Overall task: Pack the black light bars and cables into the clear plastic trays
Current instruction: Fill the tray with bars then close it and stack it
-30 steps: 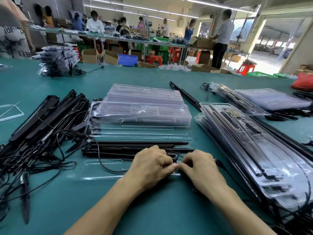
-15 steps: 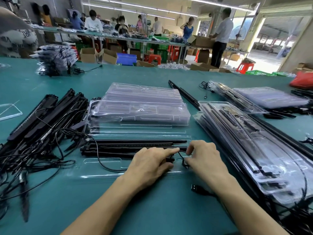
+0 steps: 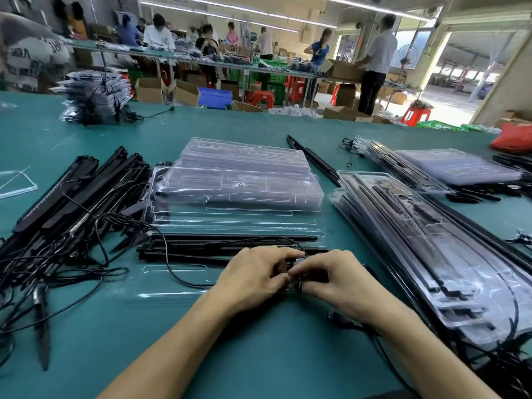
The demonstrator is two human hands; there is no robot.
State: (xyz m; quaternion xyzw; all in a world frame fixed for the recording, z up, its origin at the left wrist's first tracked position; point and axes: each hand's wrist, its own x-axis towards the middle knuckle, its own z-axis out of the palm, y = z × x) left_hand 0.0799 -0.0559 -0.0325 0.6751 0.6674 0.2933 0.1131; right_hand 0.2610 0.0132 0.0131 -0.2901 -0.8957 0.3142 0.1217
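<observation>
Left hand (image 3: 251, 279) and right hand (image 3: 335, 280) pinch cable (image 3: 297, 284) between them | light bars (image 3: 218, 245) in tray (image 3: 169, 295), just beyond, far side

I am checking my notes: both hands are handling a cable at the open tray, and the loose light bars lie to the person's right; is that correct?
Not quite: the head view shows the loose light bars on the person's left. The left hand and right hand do handle the cable at the open tray.
</observation>
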